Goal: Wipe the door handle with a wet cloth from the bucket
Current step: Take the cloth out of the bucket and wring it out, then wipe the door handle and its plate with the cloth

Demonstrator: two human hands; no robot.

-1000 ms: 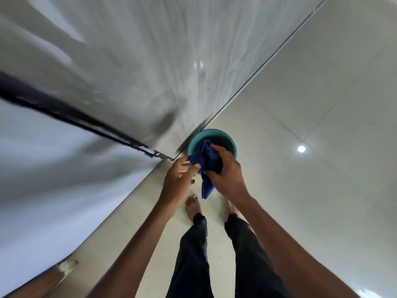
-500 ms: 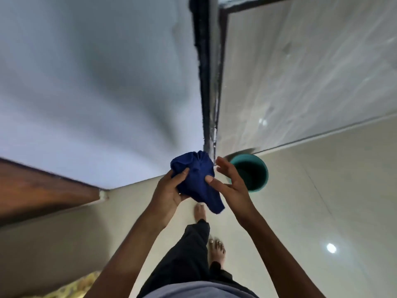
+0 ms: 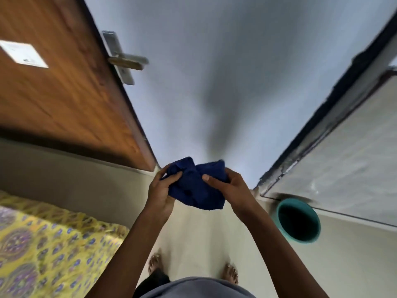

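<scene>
I'm seeing both hands working the blue cloth point(image 3: 194, 188) in front of the body: the left hand point(image 3: 160, 191) is pinching its left edge, the right hand point(image 3: 231, 190) is gripping the right. The teal bucket point(image 3: 297, 220) is sitting on the floor lower right; the door handle point(image 3: 126, 60) is sticking out upper left, well apart from the cloth.
</scene>
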